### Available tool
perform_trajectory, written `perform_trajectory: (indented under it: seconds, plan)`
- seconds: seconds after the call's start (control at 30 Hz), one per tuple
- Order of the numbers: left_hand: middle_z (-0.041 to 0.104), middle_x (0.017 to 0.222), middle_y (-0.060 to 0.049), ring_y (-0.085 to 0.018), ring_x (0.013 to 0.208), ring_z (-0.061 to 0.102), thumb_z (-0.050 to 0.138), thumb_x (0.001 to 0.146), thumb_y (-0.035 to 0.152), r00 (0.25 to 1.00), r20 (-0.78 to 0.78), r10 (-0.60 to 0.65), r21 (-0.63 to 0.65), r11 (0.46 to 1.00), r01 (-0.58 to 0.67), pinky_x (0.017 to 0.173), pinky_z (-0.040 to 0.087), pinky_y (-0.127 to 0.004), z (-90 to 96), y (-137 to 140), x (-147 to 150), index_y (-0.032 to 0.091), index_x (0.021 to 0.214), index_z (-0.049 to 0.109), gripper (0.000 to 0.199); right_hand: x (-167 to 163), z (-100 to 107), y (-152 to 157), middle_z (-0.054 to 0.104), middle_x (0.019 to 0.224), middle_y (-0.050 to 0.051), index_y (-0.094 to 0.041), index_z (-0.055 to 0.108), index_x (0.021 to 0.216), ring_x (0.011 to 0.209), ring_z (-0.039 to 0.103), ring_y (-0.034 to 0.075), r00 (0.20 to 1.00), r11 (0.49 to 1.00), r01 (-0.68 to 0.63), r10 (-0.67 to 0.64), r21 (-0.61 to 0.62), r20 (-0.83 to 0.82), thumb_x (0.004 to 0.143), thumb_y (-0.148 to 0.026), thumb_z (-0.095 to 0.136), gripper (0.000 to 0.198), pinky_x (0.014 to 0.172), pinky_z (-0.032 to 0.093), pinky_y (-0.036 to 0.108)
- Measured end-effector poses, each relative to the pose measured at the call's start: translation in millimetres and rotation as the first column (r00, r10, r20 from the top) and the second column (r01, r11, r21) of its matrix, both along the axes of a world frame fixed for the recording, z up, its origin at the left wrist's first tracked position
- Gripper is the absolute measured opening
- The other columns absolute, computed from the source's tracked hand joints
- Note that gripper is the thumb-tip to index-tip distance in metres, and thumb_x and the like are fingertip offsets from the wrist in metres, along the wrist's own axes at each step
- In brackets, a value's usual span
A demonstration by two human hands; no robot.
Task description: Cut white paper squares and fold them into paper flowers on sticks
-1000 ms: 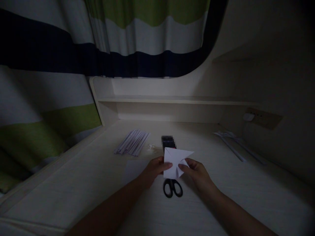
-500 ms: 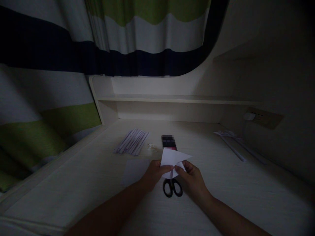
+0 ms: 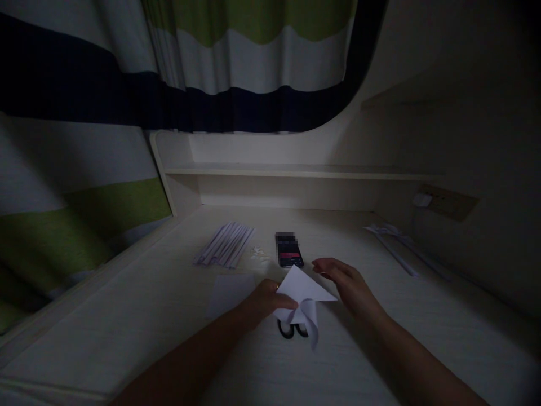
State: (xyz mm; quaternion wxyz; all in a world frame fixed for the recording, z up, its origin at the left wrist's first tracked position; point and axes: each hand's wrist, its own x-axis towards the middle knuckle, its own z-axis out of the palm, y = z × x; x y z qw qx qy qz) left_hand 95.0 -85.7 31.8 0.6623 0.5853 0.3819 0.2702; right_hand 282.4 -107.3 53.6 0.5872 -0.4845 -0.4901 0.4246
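A person's left hand [image 3: 266, 304] clamps a folded white paper [image 3: 305, 283] between thumb and fingers at the centre of a dimly lit desk [image 3: 355, 361], its curled flap hanging toward 5 o'clock. The right hand [image 3: 341, 279], at 2 o'clock from the paper and just beside it, is loosely curved with nothing in its grasp; in this low light, the exact gap between thumb and fingers is hard to judge. Black-handled scissors [image 3: 286, 330] lie partly hidden beneath the paper, at 6 o'clock, and a phone [image 3: 289, 256] rests at 12. A flat sheet [image 3: 228, 290] lies at 9 o'clock, a bundle of paper strips [image 3: 226, 245] at 10, and more strips [image 3: 393, 254] at 2, near the wall socket [image 3: 454, 204].
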Motion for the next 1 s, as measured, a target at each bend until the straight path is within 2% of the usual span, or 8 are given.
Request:
perform_trajectory:
  seconds: [0.1, 0.17, 0.43, 0.57, 0.67, 0.8, 1.0]
  plan:
    - [0.062, 0.063, -0.002, -0.014, 0.059, 0.054, 0.068, 0.050, 0.021, 0.998, -0.001, -0.064, -0.018, 0.998, 0.064, 0.057, 0.038, -0.024, 0.7, -1.8, -0.3, 0.010, 0.070, 0.067, 0.022, 2.5, 4.1, -1.7, 0.063, 0.068, 0.003, -0.016, 0.065, 0.075, 0.063, 0.056, 0.016, 0.985, 0.986, -0.140, 0.148, -0.089, 0.094, 0.063, -0.037, 0.064, 0.024, 0.059, 0.041, 0.027]
    - [0.062, 0.063, -0.001, -0.014, 0.058, 0.054, 0.068, 0.050, 0.020, 0.996, 0.009, -0.084, -0.028, 0.996, 0.084, 0.057, 0.038, -0.023, 1.7, -2.8, -0.7, 0.011, 0.069, 0.067, 0.021, -0.3, 3.4, -3.9, 0.061, 0.064, 0.001, -0.016, 0.065, 0.075, 0.056, 0.054, 0.014, 0.965, 0.973, -0.207, 0.221, -0.104, 0.143, 0.063, -0.036, 0.064, 0.023, 0.052, 0.039, 0.025]
    - [0.061, 0.060, 0.000, -0.011, 0.053, 0.052, 0.067, 0.050, 0.018, 0.995, 0.013, -0.096, -0.105, 0.990, 0.096, 0.053, 0.035, -0.023, 6.4, -4.1, -2.6, 0.012, 0.066, 0.067, 0.017, -2.0, -8.1, -4.4, 0.060, 0.076, 0.002, -0.019, 0.064, 0.073, 0.067, 0.055, 0.014, 0.934, 0.957, -0.251, 0.199, 0.147, 0.297, 0.067, -0.029, 0.063, 0.011, 0.057, 0.042, 0.026]
    - [0.059, 0.054, 0.001, -0.010, 0.048, 0.050, 0.066, 0.050, 0.016, 0.993, 0.048, -0.104, -0.138, 0.984, 0.110, 0.051, 0.033, -0.022, 5.4, -3.6, -3.1, 0.012, 0.063, 0.066, 0.014, -1.7, -2.9, -8.1, 0.056, 0.072, 0.002, -0.021, 0.065, 0.074, 0.069, 0.054, 0.015, 0.883, 0.875, -0.334, 0.159, 0.351, 0.442, 0.072, -0.022, 0.059, 0.007, 0.061, 0.043, 0.029]
    - [0.059, 0.054, 0.001, -0.010, 0.049, 0.050, 0.067, 0.048, 0.015, 0.991, 0.067, -0.115, -0.155, 0.980, 0.124, 0.051, 0.033, -0.022, 4.0, -2.9, -3.2, 0.012, 0.063, 0.066, 0.015, -1.8, 3.6, -11.2, 0.054, 0.074, 0.004, -0.023, 0.066, 0.077, 0.073, 0.052, 0.016, 0.805, 0.797, -0.430, 0.125, 0.424, 0.580, 0.075, -0.020, 0.055, 0.012, 0.064, 0.044, 0.032]
    - [0.058, 0.052, 0.001, -0.009, 0.046, 0.048, 0.066, 0.048, 0.014, 0.992, 0.063, -0.105, -0.166, 0.980, 0.114, 0.049, 0.031, -0.022, 4.3, -2.3, -3.4, 0.011, 0.062, 0.066, 0.015, 0.0, 9.0, -13.3, 0.056, 0.078, 0.005, -0.023, 0.065, 0.083, 0.078, 0.051, 0.018, 0.700, 0.708, -0.563, 0.133, 0.427, 0.702, 0.077, -0.020, 0.053, 0.015, 0.068, 0.043, 0.035]
    - [0.056, 0.050, 0.003, -0.008, 0.045, 0.047, 0.064, 0.049, 0.012, 0.991, 0.057, -0.125, -0.174, 0.976, 0.133, 0.047, 0.030, -0.020, 7.4, -3.3, -4.5, 0.012, 0.059, 0.064, 0.010, 2.5, 12.6, -17.4, 0.058, 0.085, 0.005, -0.024, 0.063, 0.090, 0.086, 0.049, 0.018, 0.550, 0.683, -0.646, 0.105, 0.341, 0.829, 0.080, -0.022, 0.050, 0.017, 0.074, 0.040, 0.035]
